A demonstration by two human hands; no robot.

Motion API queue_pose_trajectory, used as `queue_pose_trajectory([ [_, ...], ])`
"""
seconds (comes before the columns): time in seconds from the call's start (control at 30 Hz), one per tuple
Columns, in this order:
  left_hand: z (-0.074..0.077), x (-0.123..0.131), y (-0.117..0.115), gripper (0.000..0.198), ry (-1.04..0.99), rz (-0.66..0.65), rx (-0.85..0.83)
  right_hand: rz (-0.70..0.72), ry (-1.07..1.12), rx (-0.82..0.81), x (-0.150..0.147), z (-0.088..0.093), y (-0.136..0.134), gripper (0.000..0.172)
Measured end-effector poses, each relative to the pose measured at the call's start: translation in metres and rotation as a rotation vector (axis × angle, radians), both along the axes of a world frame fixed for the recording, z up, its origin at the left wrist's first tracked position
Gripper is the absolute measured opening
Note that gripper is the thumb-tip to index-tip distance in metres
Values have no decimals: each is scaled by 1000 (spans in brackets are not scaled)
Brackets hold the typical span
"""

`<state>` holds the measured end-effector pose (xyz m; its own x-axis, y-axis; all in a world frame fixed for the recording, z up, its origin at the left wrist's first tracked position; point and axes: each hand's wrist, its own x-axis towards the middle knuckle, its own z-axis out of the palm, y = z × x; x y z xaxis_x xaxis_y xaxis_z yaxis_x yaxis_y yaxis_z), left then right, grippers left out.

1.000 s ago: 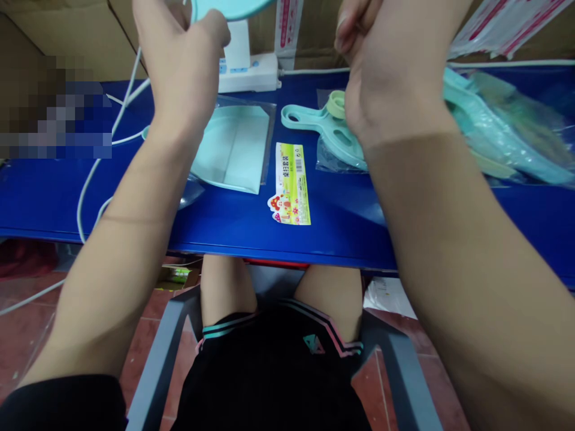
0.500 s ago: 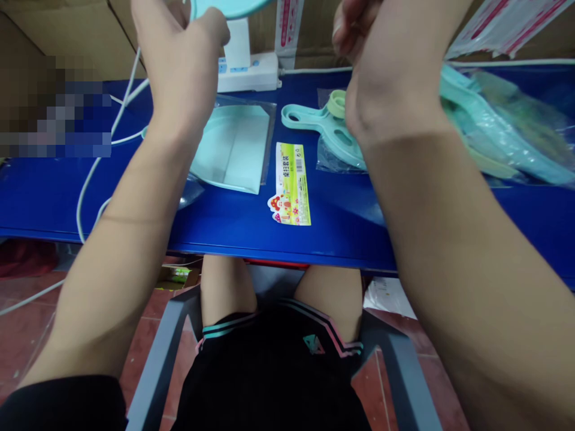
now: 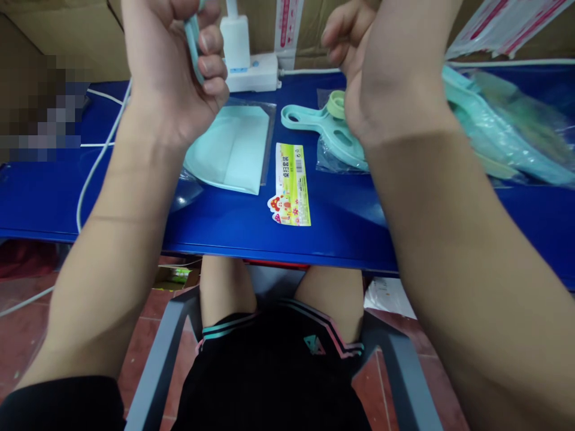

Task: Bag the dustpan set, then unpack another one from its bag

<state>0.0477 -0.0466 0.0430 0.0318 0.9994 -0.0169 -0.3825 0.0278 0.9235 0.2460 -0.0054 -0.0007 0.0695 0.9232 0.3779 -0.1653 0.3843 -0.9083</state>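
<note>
My left hand [image 3: 179, 72] is raised at the upper left, its fingers wrapped round a light-blue plastic piece [image 3: 193, 48]. Only a thin edge of that piece shows; the rest is hidden by the hand or beyond the top of the view. Higher on the right, my right hand [image 3: 368, 66] has loosely bent fingers, with nothing visible in them. Below my left hand lies a light-blue dustpan [image 3: 233, 146] on a clear plastic bag. A printed card [image 3: 291, 182] rests between the hands. Beside my right wrist is a light-blue plastic part with a looped handle [image 3: 299, 117], a pale green ring [image 3: 336, 103] on it.
A white power strip [image 3: 256, 75] with a plugged-in charger [image 3: 235, 42] stands at the back of the blue table [image 3: 332, 239]. White cables [image 3: 96, 173] run along the left. Bagged light-blue parts [image 3: 507, 131] lie at the right. Cardboard [image 3: 314, 36] lines the back.
My left hand has turned its palm and fingers into view, and the light-blue piece has swung from flat to edge-on. My right hand's fingers have shifted slightly left and loosened.
</note>
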Motion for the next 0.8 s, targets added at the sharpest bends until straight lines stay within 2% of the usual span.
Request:
queue_pose_trajectory([
  [0.07, 2, -2, -2, 57, -43, -48, -13, -68, 88, 76, -5, 3, -7, 38],
  [0.13, 1, -4, -1, 59, -35, -59, -10, -62, 57, 71, -11, 6, -13, 34],
  [0.27, -9, -2, 7, 36, 207, -7, 73, -10, -10, 22, -17, 6, -19, 17],
  [0.37, -21, 0, 16, 19, 433, 56, 207, 28, -8, 32, -17, 4, -18, 32],
  [0.53, -34, -3, 30, 30, 670, 129, 407, 189, -23, 34, -11, 5, -26, 50],
  [0.67, -30, -10, 31, 28, 878, 171, 469, 228, 1, -35, -16, 15, -45, 100],
  [0.73, -26, -13, 29, 25, 929, 185, 468, 208, 31, -105, -22, 22, -54, 104],
  [0.8, -23, -16, 26, 22, 956, 183, 493, 182, 84, -184, -28, 30, -62, 100],
])
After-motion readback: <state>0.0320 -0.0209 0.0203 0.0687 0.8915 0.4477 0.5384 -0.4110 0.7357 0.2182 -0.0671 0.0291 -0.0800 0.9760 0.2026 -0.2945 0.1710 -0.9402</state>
